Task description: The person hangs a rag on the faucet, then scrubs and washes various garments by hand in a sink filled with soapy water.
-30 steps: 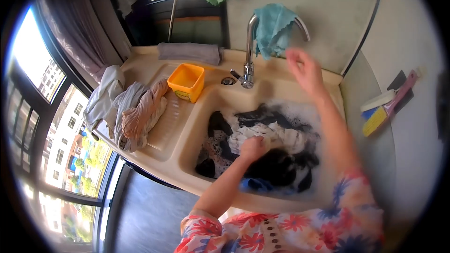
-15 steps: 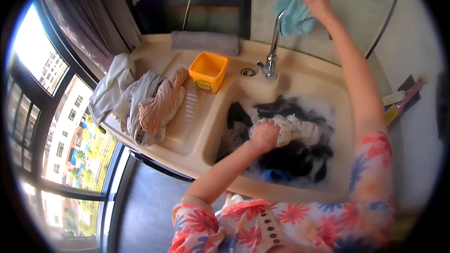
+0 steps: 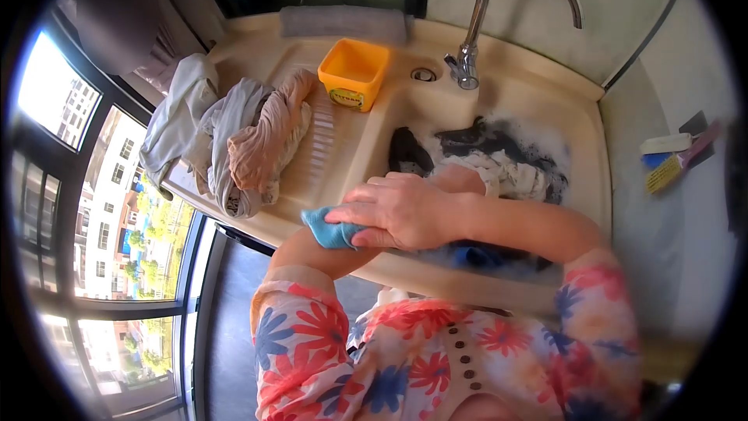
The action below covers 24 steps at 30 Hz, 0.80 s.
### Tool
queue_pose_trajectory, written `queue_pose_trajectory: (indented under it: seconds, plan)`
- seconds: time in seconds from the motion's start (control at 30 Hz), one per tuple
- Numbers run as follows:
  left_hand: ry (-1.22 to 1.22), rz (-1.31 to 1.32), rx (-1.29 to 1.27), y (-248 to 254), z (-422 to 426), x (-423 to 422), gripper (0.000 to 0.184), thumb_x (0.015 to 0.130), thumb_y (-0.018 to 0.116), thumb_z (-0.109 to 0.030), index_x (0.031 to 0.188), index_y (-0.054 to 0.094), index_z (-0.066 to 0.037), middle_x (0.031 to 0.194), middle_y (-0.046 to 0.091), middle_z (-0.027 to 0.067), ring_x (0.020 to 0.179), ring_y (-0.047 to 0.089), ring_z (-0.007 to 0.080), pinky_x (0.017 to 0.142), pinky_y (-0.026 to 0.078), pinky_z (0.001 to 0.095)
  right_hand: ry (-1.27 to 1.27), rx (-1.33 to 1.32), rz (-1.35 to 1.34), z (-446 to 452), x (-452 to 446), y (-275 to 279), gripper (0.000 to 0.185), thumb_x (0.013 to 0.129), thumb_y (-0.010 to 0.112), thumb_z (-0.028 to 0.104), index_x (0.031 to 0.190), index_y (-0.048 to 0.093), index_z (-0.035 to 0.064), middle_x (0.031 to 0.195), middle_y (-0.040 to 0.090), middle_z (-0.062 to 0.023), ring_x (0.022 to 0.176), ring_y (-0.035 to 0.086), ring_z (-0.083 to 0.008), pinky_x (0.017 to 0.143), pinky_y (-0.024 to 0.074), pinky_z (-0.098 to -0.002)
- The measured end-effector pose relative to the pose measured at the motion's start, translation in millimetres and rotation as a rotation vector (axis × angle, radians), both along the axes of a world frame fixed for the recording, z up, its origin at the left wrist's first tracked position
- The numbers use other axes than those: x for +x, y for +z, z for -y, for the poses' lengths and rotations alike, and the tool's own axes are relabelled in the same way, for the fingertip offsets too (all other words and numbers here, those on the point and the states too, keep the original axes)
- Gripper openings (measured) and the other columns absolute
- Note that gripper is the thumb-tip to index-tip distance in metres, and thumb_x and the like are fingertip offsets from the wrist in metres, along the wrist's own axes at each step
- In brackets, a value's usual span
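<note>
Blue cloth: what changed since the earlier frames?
Right hand took the cloth off the tap, brought it down leftward and holds it against the left forearm. Left hand stays by the white garment; tub and clothes pile unmoved.

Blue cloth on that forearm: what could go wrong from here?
The blue cloth, held against the left forearm by the right hand, could slip and drop. Dark clothes lie near a pale garment in the suds, so colour might run. The clothes pile hangs over the edge of the counter and might slide off.
</note>
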<state>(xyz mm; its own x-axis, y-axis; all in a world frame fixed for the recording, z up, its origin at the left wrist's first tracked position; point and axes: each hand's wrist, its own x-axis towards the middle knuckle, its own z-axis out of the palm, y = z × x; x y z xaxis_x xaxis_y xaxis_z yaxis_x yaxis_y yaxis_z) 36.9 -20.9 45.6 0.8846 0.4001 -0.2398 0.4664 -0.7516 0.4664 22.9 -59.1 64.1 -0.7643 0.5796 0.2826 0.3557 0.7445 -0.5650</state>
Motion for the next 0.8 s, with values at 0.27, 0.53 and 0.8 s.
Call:
queue_pose_trajectory:
  seconds: [0.27,0.53,0.8]
  plan:
    - [0.2,0.076,-0.34,-2.0,-17.1,-37.4,0.031,0.073,0.058,-0.013,0.102,0.056,-0.001,0.098,0.059,0.0129,0.088,0.058,0.0272,0.074,0.046,0.0409,-0.224,0.527,-0.043,0.0,53.2,-10.6,0.027,0.071,0.066,0.021,0.095,0.061,0.0097,0.09,0.059,-0.0063,0.083,0.056,-0.0245,0.072,0.0423,-0.0362]
    - [0.42,0.859,-1.182,-36.1,-43.0,-119.9,0.047,0.079,0.057,-0.018,0.119,0.043,-0.001,0.107,0.056,0.0087,0.093,0.058,0.0235,0.078,0.048,0.0376,-0.66,-0.355,-0.46,-0.3,105.0,-19.6,0.023,0.089,0.05,0.021,0.094,0.056,-0.0012,0.078,0.056,-0.0027,0.072,0.049,-0.007,0.062,0.0408,-0.023]
    - [0.817,1.363,-0.787,-23.5,-19.1,-58.3,0.021,0.086,0.053,-0.016,0.099,0.058,0.0,0.091,0.061,0.0031,0.079,0.056,0.0139,0.074,0.045,0.0273,-0.794,-0.997,-0.778,-23.2,124.4,-38.3,0.031,0.087,0.048,0.036,0.093,0.056,0.0064,0.082,0.057,-0.0038,0.079,0.053,-0.016,0.068,0.0415,-0.0332]
